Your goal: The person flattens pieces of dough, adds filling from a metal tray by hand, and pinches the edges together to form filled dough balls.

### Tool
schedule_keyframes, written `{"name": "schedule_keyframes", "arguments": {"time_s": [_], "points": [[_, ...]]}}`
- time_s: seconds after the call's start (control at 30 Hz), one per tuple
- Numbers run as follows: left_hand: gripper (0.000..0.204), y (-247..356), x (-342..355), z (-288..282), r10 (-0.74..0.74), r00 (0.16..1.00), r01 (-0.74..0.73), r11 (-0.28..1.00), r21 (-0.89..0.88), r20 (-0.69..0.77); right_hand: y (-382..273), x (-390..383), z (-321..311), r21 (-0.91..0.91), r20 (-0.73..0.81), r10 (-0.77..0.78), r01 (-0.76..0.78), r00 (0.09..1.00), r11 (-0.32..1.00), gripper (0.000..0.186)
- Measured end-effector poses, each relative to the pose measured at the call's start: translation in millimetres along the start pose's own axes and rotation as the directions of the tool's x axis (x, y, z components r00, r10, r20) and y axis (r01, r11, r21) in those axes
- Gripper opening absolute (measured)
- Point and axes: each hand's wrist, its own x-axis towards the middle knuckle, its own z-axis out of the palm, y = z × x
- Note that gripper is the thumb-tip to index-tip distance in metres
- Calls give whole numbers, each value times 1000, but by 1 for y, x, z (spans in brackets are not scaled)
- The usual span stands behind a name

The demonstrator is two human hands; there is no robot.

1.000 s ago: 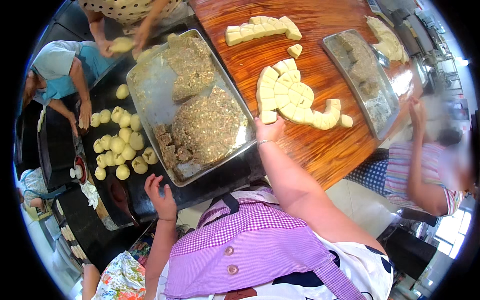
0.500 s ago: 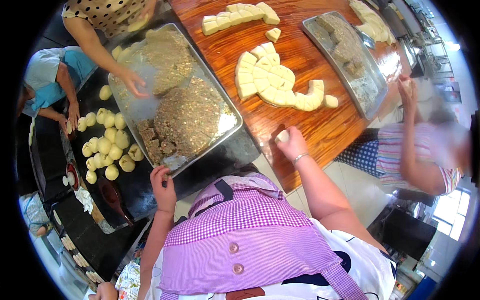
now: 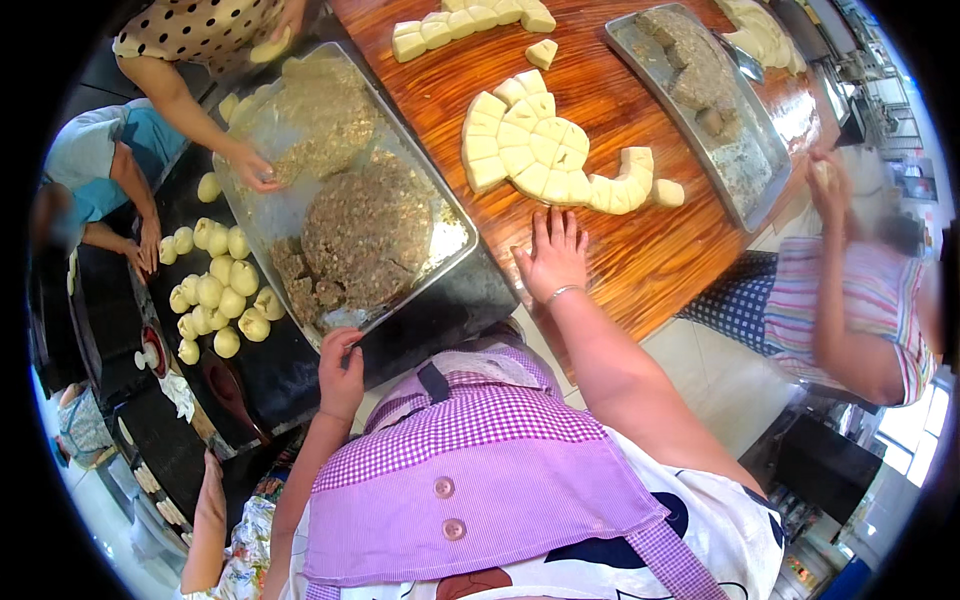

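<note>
My right hand (image 3: pixel 553 260) lies palm-down with spread fingers on the wooden table (image 3: pixel 650 290), just below a group of cut pale dough pieces (image 3: pixel 520 140); whatever may be under the palm is hidden. My left hand (image 3: pixel 340 370) has curled fingers at the near rim of a large metal tray (image 3: pixel 440 210); I cannot make out whether it holds anything. The tray contains chopped brown filling (image 3: pixel 365 225) in heaps. Left of it, several round dough balls (image 3: pixel 210 290) sit on a black worktop (image 3: pixel 275 385).
A co-worker's hand (image 3: pixel 255 170) reaches into the large tray. Another worker (image 3: pixel 140 190) bends at the left; one in stripes (image 3: pixel 840 310) stands at the right. A second tray (image 3: pixel 760 190) holds filling, with more dough (image 3: pixel 760 30) beyond. Another arm (image 3: pixel 210 530) shows lower left.
My right hand has left the dough group, moved down with a piece, and now lies spread. My left fingers have curled at the tray. The upper-left worker's hand has reached into the tray.
</note>
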Motion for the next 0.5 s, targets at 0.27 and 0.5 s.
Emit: {"name": "schedule_keyframes", "arguments": {"time_s": [0.27,0.5], "points": [[24,14,4,-1,94,993,-98,994,46,72,29,-19,18,105,-121,73,-61,990,993,71],[26,17,6,-3,151,974,-159,987,32,171,30,-30,19,64,-64,7,-3,998,998,79]]}}
